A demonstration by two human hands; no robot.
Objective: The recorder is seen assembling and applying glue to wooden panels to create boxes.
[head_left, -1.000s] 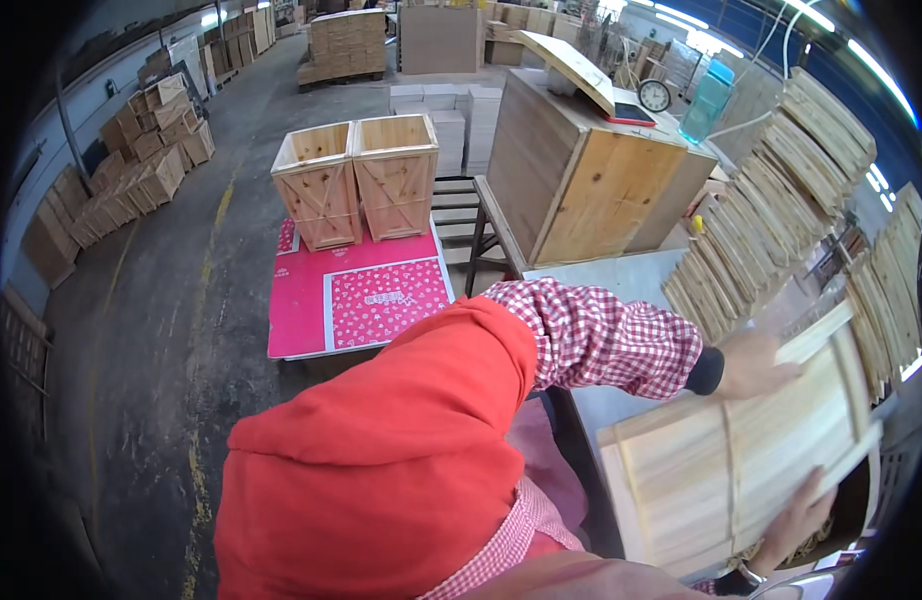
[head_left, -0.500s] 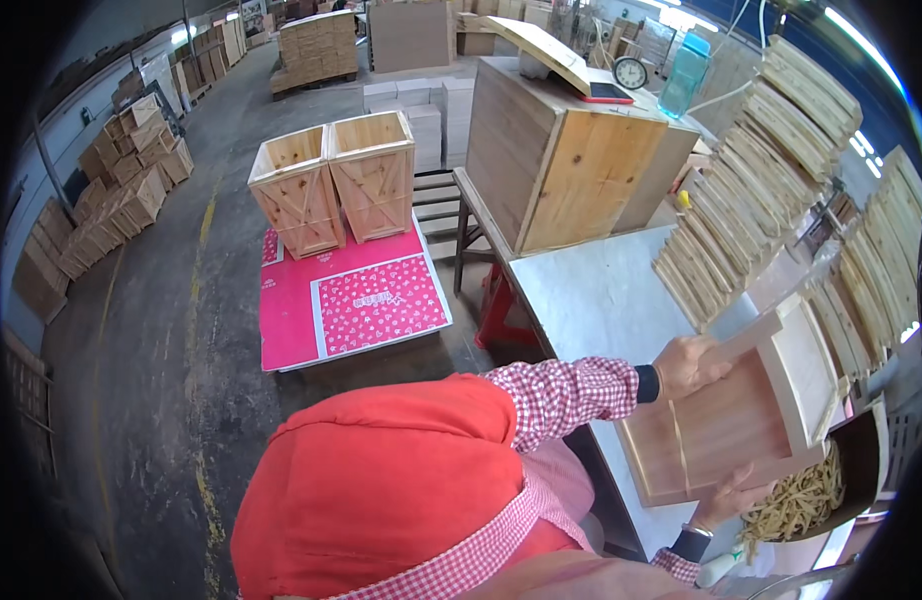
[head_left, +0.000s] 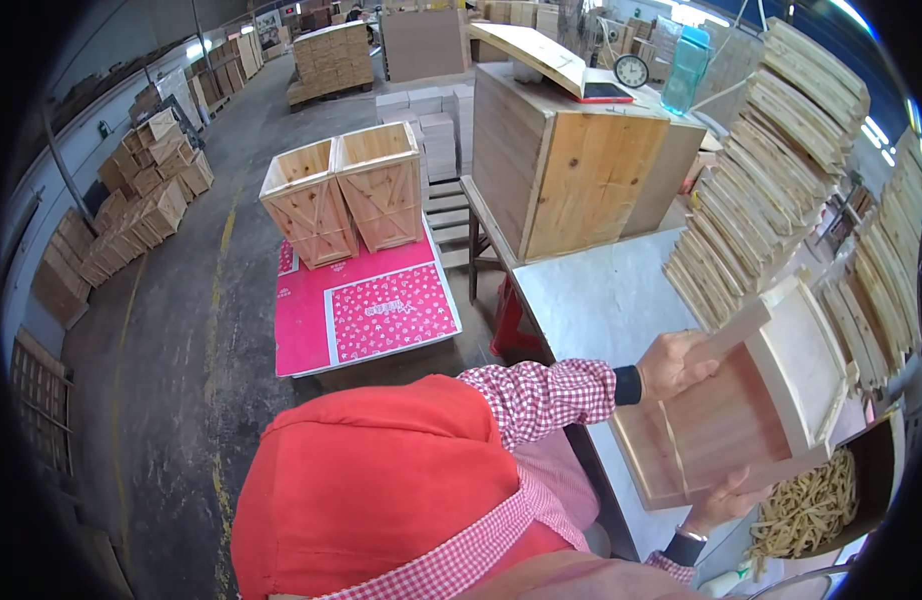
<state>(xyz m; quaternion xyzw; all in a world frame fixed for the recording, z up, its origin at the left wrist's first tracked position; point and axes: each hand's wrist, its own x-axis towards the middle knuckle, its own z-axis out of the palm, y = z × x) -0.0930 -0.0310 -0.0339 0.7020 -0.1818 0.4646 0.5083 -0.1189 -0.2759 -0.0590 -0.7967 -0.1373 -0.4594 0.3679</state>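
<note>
At the right end of the table, a pale wooden box [head_left: 726, 410] lies tilted, its rim toward the right. A thin tan band [head_left: 674, 440] runs across its reddish-brown side. My left hand [head_left: 678, 367] is closed on the far side panel of the box, thumb along its face. On the near side, my right hand [head_left: 723, 503] grips the opposite panel; part of its fingers is hidden by the wood. Beside the right hand stands a carton [head_left: 886, 475] holding a heap of tan strips [head_left: 806, 510].
Tall stacks of wooden panels [head_left: 771, 170] lean beyond the box. A large wooden cabinet [head_left: 581, 180] stands on the metal-topped table [head_left: 591, 290], carrying a clock [head_left: 631, 70] and a blue bottle [head_left: 686, 75]. Two wooden crates [head_left: 381, 195] sit on a pink sheet [head_left: 306, 335] at left.
The view has shifted slightly. My left hand and the box have moved a little to the left in the picture; both hands keep their grip on it.
</note>
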